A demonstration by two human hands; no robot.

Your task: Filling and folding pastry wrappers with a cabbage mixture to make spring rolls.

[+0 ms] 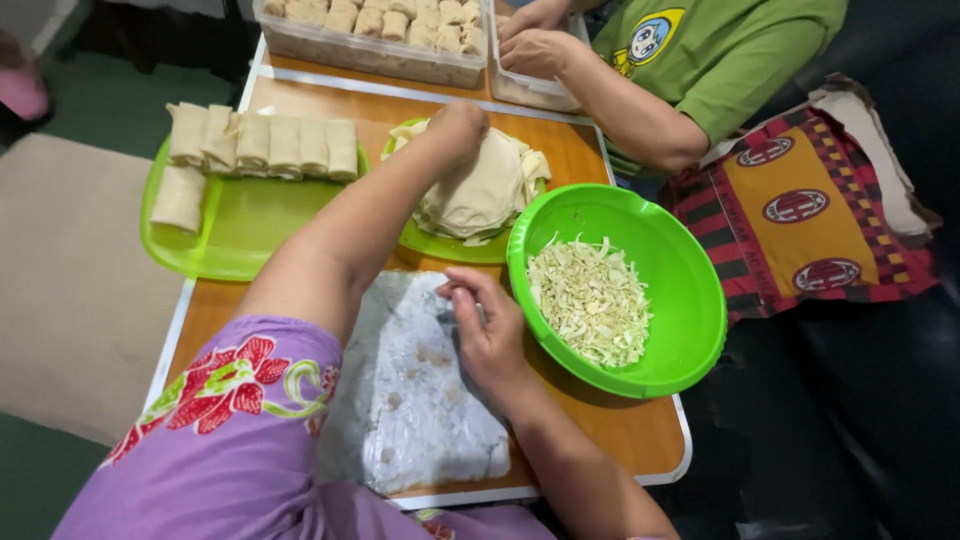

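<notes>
Head view shows your left hand point(455, 125) with fingers closed on the pale wrapper stack point(480, 195), lying on its green plate point(440, 245) without a clear long axis, where several sheets could lift stuck together, while your right hand point(485, 335) pinches a small utensil point(481, 313).

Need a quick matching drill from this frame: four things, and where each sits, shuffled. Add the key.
Things:
1. rolled wraps
2. shredded cabbage
3. stack of wrapper sheets
4. left hand

Places:
A. in the round green bowl
B. resting on the wrapper stack
C. lined up on the green tray
D. on the green plate, mid-table

Pairs: 1-C, 2-A, 3-D, 4-B
</notes>
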